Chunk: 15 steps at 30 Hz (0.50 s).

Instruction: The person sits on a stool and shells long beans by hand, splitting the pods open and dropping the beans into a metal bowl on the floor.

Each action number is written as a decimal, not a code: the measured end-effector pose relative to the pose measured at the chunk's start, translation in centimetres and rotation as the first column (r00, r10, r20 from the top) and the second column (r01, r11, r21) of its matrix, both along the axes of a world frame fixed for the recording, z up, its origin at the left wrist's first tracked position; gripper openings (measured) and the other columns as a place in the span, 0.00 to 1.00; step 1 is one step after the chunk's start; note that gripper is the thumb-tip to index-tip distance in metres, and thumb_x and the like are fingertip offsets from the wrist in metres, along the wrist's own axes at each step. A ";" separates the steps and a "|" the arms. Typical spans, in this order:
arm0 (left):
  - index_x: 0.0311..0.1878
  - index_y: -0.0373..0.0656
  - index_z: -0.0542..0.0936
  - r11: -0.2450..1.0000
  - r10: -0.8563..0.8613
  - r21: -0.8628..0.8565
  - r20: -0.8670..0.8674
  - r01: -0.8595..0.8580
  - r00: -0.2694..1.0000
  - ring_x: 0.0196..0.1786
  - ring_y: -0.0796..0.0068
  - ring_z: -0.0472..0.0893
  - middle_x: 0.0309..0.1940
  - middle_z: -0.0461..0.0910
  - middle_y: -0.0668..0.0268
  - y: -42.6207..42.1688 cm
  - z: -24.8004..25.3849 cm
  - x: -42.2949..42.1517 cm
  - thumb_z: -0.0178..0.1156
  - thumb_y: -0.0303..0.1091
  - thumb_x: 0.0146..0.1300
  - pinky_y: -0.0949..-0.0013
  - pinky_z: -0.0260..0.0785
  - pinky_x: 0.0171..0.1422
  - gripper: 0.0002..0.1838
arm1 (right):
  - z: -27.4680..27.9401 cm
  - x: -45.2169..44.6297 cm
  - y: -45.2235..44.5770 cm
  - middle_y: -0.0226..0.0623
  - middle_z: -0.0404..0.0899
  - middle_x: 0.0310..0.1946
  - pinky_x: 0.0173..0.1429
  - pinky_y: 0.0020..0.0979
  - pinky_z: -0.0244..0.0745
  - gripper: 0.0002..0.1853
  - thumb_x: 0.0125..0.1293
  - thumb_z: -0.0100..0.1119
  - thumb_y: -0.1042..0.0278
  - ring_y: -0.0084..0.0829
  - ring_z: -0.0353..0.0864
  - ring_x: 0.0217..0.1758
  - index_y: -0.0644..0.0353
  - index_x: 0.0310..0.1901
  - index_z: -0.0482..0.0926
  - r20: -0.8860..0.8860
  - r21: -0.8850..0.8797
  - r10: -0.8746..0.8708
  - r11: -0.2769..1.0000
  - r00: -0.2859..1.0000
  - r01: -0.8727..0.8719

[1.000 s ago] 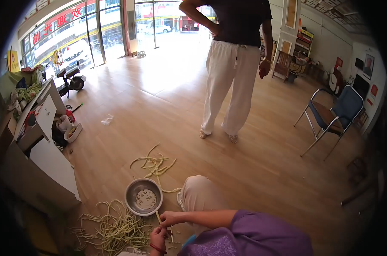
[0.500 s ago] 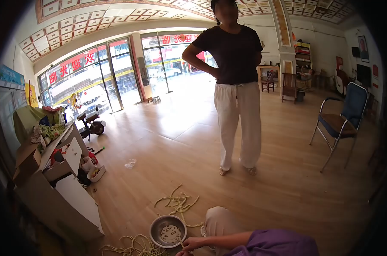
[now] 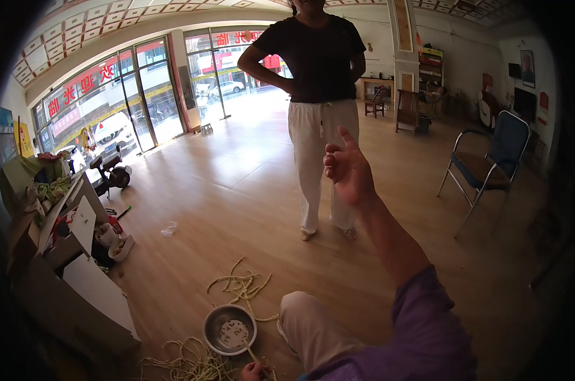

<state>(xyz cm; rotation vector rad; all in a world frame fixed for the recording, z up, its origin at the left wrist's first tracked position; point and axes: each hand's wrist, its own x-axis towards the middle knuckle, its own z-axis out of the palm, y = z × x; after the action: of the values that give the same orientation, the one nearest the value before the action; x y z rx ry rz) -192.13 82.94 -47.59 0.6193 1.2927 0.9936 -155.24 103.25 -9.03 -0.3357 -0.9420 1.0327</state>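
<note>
My right hand [image 3: 350, 170] is raised in the middle of the view, in front of the standing person's legs. Its index finger points up, the other fingers are partly curled, and it holds nothing. Low at the bottom edge, my left hand [image 3: 254, 372] is closed on a long bean [image 3: 251, 353], next to the bowl's rim. The steel bowl [image 3: 254, 332] stands on the floor with small pale pieces [image 3: 234, 333] inside. A tangled heap of long beans [image 3: 189, 363] lies to its left, and more long beans [image 3: 242, 287] are spread behind it.
A person [image 3: 319, 70] in a dark shirt and white trousers stands ahead, hand on hip. At left is a cluttered cabinet [image 3: 97, 289] with a white tub [image 3: 120, 248]. A blue chair [image 3: 490, 152] stands at right. A scrap of plastic [image 3: 169, 228] lies on the floor.
My right hand has left the bowl's side and risen to the middle of the view, index finger extended. The view has shifted, so the room appears further left and higher.
</note>
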 end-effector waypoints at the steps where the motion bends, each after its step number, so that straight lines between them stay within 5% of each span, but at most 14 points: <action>1: 0.39 0.42 0.74 1.000 -0.007 -0.007 -0.005 0.007 1.000 0.20 0.79 0.72 0.23 0.76 0.68 0.2 -0.4 -0.3 0.57 0.40 0.59 0.77 0.62 0.22 0.12 | 0.6 0.7 0.4 0.31 0.70 0.34 0.31 0.23 0.66 0.32 0.52 0.51 0.75 0.23 0.70 0.30 0.47 0.61 0.56 0.004 0.015 -0.006 1.000 1.000 0.006; 7: 0.35 0.41 0.75 1.000 0.004 -0.030 0.032 -0.003 0.999 0.19 0.83 0.69 0.21 0.74 0.71 -0.3 -0.6 -0.7 0.57 0.38 0.59 0.79 0.60 0.21 0.10 | 5.0 1.9 -0.7 0.26 0.67 0.24 0.25 0.22 0.59 0.15 0.54 0.52 0.73 0.20 0.64 0.22 0.54 0.45 0.68 -0.149 0.182 0.034 0.983 0.988 -0.007; 9: 0.35 0.41 0.75 0.998 0.012 -0.070 0.028 -0.010 1.000 0.19 0.82 0.69 0.21 0.75 0.70 -2.2 -0.4 0.5 0.57 0.38 0.60 0.78 0.60 0.21 0.10 | 4.2 -1.8 -4.8 0.28 0.66 0.22 0.24 0.23 0.59 0.13 0.56 0.53 0.72 0.21 0.62 0.20 0.59 0.44 0.68 0.089 0.330 -0.161 0.936 0.983 0.124; 11: 0.37 0.40 0.76 0.996 0.008 -0.093 0.030 -0.006 1.000 0.21 0.81 0.71 0.23 0.76 0.69 -1.9 -0.8 -0.3 0.56 0.38 0.60 0.78 0.62 0.23 0.10 | -0.3 -5.3 -7.9 0.28 0.65 0.21 0.23 0.24 0.61 0.09 0.57 0.53 0.70 0.22 0.65 0.20 0.58 0.39 0.69 0.418 0.695 -0.528 0.710 0.739 0.114; 13: 0.36 0.40 0.76 0.997 -0.047 -0.054 0.052 0.050 0.998 0.21 0.80 0.71 0.23 0.76 0.67 -0.9 -1.8 -1.1 0.55 0.41 0.61 0.77 0.63 0.24 0.12 | -7.5 -8.4 -9.1 0.29 0.65 0.20 0.22 0.25 0.64 0.05 0.57 0.53 0.69 0.24 0.68 0.20 0.58 0.33 0.70 0.440 0.894 -0.811 0.357 0.385 -0.269; 15: 0.35 0.40 0.76 0.998 -0.054 -0.037 0.043 0.055 0.998 0.20 0.80 0.70 0.22 0.75 0.67 -0.2 -1.2 -1.1 0.55 0.42 0.62 0.77 0.62 0.23 0.13 | -16.6 -11.1 -9.4 0.30 0.64 0.19 0.21 0.28 0.66 0.06 0.57 0.53 0.65 0.27 0.71 0.21 0.57 0.29 0.69 0.639 0.729 -0.723 0.462 0.261 -0.506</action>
<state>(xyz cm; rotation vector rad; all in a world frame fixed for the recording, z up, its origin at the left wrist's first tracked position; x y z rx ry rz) -193.25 82.73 -48.76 0.5984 1.2486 0.9308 -166.38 93.87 -25.68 -0.0842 -2.4792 -0.2440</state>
